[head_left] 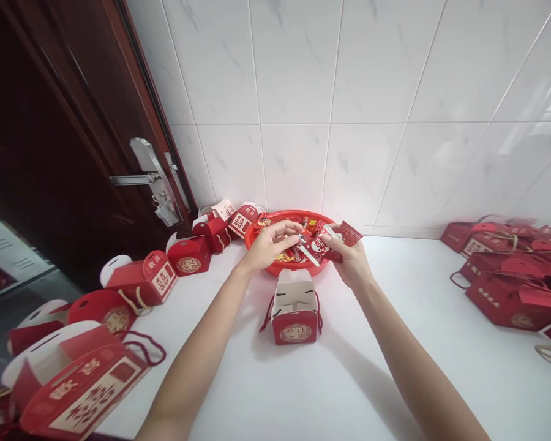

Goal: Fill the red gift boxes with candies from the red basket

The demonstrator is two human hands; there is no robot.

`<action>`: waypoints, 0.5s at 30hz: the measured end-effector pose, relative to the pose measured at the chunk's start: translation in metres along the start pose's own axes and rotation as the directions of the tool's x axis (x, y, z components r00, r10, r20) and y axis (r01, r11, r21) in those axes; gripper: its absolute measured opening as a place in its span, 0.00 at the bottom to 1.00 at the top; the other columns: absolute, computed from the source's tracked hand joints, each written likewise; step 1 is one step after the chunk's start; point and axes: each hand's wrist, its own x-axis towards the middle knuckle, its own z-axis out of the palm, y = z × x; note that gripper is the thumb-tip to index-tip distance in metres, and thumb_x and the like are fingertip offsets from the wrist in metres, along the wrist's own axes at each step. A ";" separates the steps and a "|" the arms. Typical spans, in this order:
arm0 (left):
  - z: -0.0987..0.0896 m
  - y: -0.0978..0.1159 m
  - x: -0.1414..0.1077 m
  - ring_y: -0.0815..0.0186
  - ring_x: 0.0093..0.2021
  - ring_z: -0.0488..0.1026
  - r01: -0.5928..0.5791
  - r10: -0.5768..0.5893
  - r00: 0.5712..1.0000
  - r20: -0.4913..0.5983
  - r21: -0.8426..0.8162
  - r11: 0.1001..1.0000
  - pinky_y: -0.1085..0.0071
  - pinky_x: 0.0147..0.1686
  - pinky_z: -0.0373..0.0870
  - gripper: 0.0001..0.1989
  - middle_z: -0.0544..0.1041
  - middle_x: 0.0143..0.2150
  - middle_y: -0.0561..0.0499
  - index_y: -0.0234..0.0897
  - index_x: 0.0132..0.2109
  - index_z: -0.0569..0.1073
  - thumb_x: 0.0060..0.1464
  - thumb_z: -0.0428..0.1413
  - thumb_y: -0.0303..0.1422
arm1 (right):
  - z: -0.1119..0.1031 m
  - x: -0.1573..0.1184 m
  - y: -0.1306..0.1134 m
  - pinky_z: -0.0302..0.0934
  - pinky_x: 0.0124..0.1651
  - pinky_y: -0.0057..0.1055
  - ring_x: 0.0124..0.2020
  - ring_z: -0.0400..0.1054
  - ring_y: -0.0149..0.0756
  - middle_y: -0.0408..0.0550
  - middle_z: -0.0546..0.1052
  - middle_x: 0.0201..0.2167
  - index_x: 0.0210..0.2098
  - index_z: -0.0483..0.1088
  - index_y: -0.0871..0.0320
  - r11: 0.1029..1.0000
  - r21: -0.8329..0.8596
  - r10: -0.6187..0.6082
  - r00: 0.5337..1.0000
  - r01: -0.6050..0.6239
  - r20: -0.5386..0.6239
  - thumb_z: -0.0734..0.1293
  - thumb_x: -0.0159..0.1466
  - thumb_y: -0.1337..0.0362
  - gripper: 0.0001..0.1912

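Both my hands are above a red plastic basket (252, 242) of small wrapped sweets. My right hand (351, 263) is closed around several red and white candy packets (320, 246); one dark red packet (350, 233) sticks out past the fingers. My left hand (270, 245) is closed in a pinch over the basket's left part, its fingertips by a small shiny piece that is too small to name. In front of the basket stands an open red gift box (295, 327) with a pale inside, upright, its dark red cord handles hanging at the sides. Neither hand touches it.
A row of open red boxes (140, 278) runs along the left side of the white table (266, 392). Several closed red boxes (509, 294) are piled at the right. Behind is a tiled wall (294, 159), and at the left a dark door (64, 122) with a metal handle (135, 179).
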 end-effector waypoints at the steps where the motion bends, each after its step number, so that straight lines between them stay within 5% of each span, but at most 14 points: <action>1: 0.000 -0.001 0.000 0.62 0.41 0.76 -0.014 0.014 1.000 -0.018 0.016 1.000 0.66 0.41 0.74 0.19 0.79 0.44 0.46 0.35 0.47 0.75 0.52 0.61 0.42 | 0.002 -0.001 -0.002 0.70 0.28 0.27 0.28 0.73 0.34 0.42 0.79 0.29 0.34 0.74 0.58 1.000 -0.023 0.002 1.000 -0.002 0.017 0.81 0.45 0.61 0.20; 3: -0.004 0.000 -0.001 0.62 0.41 0.76 -0.010 0.011 1.000 -0.011 0.067 0.998 0.66 0.42 0.74 0.17 0.79 0.45 0.46 0.35 0.46 0.76 0.53 0.60 0.40 | 0.003 -0.004 -0.005 0.70 0.29 0.28 0.29 0.73 0.34 0.43 0.79 0.30 0.34 0.74 0.58 0.997 -0.079 0.015 0.998 -0.010 0.067 0.81 0.47 0.60 0.19; 6: -0.011 0.006 -0.005 0.64 0.37 0.76 0.042 -0.069 0.985 0.155 0.172 0.984 0.67 0.39 0.73 0.16 0.80 0.42 0.47 0.35 0.48 0.77 0.53 0.59 0.38 | 0.002 -0.007 -0.010 0.70 0.33 0.30 0.31 0.73 0.35 0.44 0.78 0.30 0.35 0.74 0.58 0.982 -0.186 0.035 0.989 -0.008 0.145 0.79 0.50 0.59 0.18; 11: -0.016 0.020 -0.017 0.62 0.36 0.77 0.016 -0.213 0.865 0.455 0.397 0.918 0.71 0.35 0.69 0.07 0.81 0.36 0.50 0.36 0.40 0.77 0.52 0.60 0.33 | -0.003 -0.008 -0.012 0.70 0.35 0.32 0.32 0.72 0.35 0.42 0.77 0.31 0.36 0.73 0.57 0.957 -0.291 0.036 0.980 0.022 0.193 0.78 0.52 0.59 0.16; 13: -0.014 0.023 -0.019 0.61 0.37 0.78 -0.033 -0.227 0.848 0.480 0.476 0.879 0.71 0.35 0.69 0.04 0.82 0.37 0.50 0.36 0.32 0.75 0.52 0.60 0.32 | -0.003 -0.008 -0.011 0.69 0.36 0.32 0.33 0.72 0.35 0.43 0.77 0.32 0.36 0.74 0.57 0.950 -0.311 0.035 0.981 0.027 0.191 0.78 0.52 0.59 0.16; 15: -0.013 0.024 -0.021 0.59 0.42 0.78 -0.065 -0.200 0.875 0.440 0.517 0.853 0.70 0.39 0.70 0.04 0.82 0.40 0.49 0.37 0.32 0.76 0.52 0.60 0.32 | -0.002 -0.009 -0.010 0.69 0.36 0.32 0.35 0.72 0.36 0.44 0.77 0.32 0.36 0.74 0.57 0.946 -0.321 0.032 0.979 0.035 0.201 0.78 0.52 0.59 0.16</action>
